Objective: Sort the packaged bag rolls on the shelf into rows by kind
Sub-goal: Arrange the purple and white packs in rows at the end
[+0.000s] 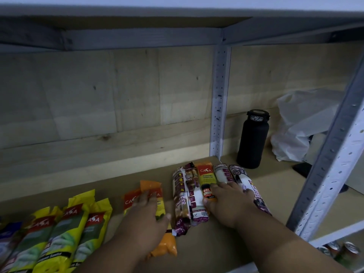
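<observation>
- Bare shelf board point(98, 174) lies open behind the yellow packs point(65, 233) and orange packs point(155, 196).
- Metal upright point(218, 101) stands behind the purple rolls point(189, 198).
- Black bottle point(253, 140) and white plastic bag point(301, 127) fill the right bay.

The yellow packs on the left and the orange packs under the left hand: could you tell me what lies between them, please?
Nothing: in the head view, only bare shelf board separates the yellow packs from the orange packs under the left hand.

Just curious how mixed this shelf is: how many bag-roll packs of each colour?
Yellow-green packs: 3
Orange packs: 3
Purple-white packs: 4
Blue pack, cut off at the edge: 1
Total: 11
</observation>
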